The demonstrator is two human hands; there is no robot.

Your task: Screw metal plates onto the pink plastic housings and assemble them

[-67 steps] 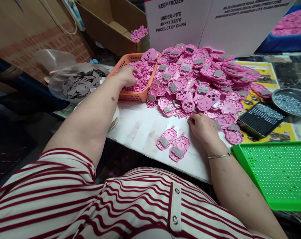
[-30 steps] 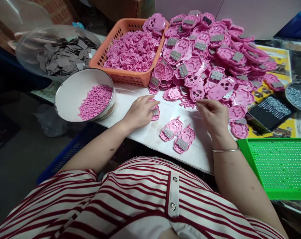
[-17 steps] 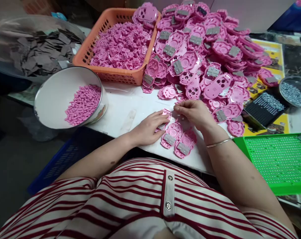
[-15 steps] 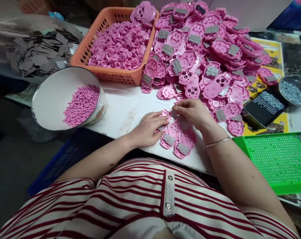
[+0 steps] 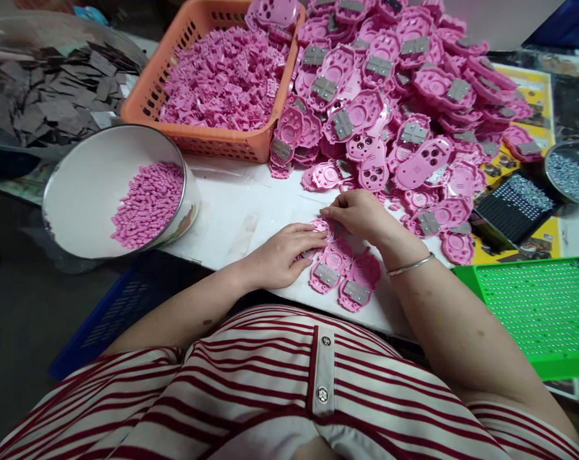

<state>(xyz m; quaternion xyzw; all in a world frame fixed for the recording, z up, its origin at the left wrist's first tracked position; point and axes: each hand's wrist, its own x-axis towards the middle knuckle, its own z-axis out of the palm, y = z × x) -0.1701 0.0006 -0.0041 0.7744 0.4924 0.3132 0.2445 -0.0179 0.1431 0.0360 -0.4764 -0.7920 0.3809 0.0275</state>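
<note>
My left hand [image 5: 285, 257] lies over a pink plastic shell half [image 5: 322, 226] on the white tabletop, fingers across it and thumb at its near side, holding it. Above that shell's far end, my right hand [image 5: 353, 214] is closed in a pinch; whatever its fingertips hold is too small to make out. Two more pink shell halves, one in the middle [image 5: 336, 257] and one on the right [image 5: 364, 271], lie side by side close to my hands. Each carries a grey metal plate at its near end. My left fingers hide much of the held shell.
Behind my hands rises a heap of pink shells [image 5: 382, 96]. An orange basket [image 5: 217, 142] of small pink parts and a white bowl [image 5: 83, 185] of pink pegs stand left. Right are a black screw tray [image 5: 497, 211], a screw dish [image 5: 569, 176] and a green tray [image 5: 538, 306].
My right fingertips have moved left and in over the far end of the held shell. My left fingers have slid slightly nearer to me, uncovering more of that end. The camera view has shifted slightly.
</note>
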